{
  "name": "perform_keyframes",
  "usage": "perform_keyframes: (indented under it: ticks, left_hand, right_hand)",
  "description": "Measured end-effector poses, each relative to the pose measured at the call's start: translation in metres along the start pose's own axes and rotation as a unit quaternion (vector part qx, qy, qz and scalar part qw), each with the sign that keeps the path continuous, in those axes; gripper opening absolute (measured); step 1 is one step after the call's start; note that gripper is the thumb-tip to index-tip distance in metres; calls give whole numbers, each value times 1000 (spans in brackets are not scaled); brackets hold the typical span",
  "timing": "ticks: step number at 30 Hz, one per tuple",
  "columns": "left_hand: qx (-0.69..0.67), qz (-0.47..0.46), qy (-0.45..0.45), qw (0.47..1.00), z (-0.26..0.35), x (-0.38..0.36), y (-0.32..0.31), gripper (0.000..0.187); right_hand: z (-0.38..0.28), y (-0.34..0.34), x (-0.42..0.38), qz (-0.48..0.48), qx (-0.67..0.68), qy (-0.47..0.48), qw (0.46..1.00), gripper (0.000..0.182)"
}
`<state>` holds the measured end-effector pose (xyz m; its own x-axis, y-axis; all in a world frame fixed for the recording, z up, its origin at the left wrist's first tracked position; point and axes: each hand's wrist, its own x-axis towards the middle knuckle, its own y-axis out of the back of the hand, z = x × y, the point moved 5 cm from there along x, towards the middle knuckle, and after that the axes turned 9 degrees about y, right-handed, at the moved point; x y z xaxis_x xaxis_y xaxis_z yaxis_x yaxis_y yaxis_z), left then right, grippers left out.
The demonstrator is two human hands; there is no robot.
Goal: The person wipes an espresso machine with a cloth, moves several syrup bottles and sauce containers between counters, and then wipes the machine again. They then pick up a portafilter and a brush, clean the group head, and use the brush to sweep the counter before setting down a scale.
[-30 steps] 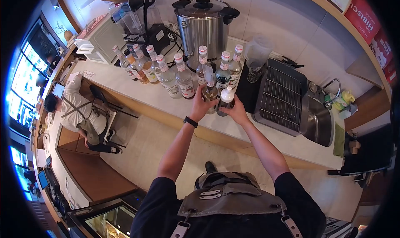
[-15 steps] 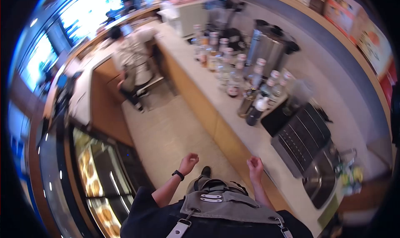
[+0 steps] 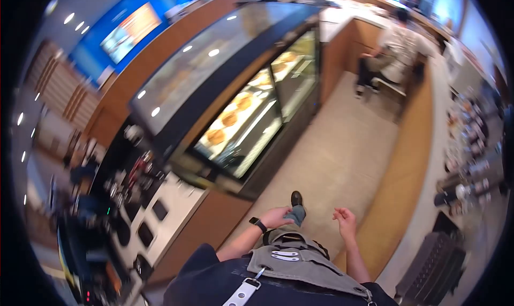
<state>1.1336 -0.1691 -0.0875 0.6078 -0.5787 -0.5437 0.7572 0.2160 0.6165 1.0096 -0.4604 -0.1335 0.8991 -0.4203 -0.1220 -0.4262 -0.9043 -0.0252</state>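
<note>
My left hand (image 3: 277,217), with a dark watch on its wrist, hangs in front of my waist near the grey apron (image 3: 292,266). Its fingers stretch loosely to the right and hold nothing that I can see. To the right, my right hand (image 3: 345,220) is held above the floor, its fingers loosely bent and a little apart, with nothing visible in them. Neither hand touches a counter. Left of them stands a lit display case (image 3: 193,152) with round baked items (image 3: 230,118) on its shelves.
A person (image 3: 399,49) in a light top sits at the far end of the aisle floor (image 3: 326,140). Bottles (image 3: 471,145) and a dark slotted appliance (image 3: 436,266) stand on the right counter. A white counter (image 3: 179,212) with dark insets lies at left.
My view has swung left, so the display case now fills the left centre and the bottles sit at the right edge. My left hand has come closer to my waist.
</note>
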Motion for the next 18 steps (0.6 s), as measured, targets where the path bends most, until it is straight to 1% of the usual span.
perform_keyframes:
  ticks: [1,3,6,7,9,10,12,14,16,18]
  left_hand:
    - [-28,13,24,999,-13,-31,9,61]
    - [-90,35,60,994,-20,-85,33,64]
    - [-116,162,120,973,-48,-156,66,65]
    - [-125,196,120,965,-60,-174,70,64]
    - [-139,265,117,947,-85,-206,77,63]
    - [-150,269,123,943,-96,-221,79,63]
    - [-169,277,135,936,-119,-252,85,63]
    - [-177,260,146,938,-149,-279,90,63]
    - [-177,242,161,940,-186,-306,103,62]
    - [-179,227,177,941,-227,-332,119,60]
  right_hand:
    - [-7,-24,1,-48,-2,-8,999,17]
    - [-28,-79,2,-166,-48,22,985,16]
    - [-52,-171,-1,-320,-90,71,941,18]
    - [-61,-201,-4,-364,-99,87,922,19]
    - [-80,-258,-17,-440,-139,67,885,21]
    - [-89,-285,-27,-473,-158,59,865,22]
    - [-98,-340,-54,-527,-155,56,834,23]
    - [-101,-394,-77,-563,-152,66,810,23]
    - [-99,-445,-102,-582,-148,86,795,22]
    - [-85,-496,-121,-574,-127,67,807,23]
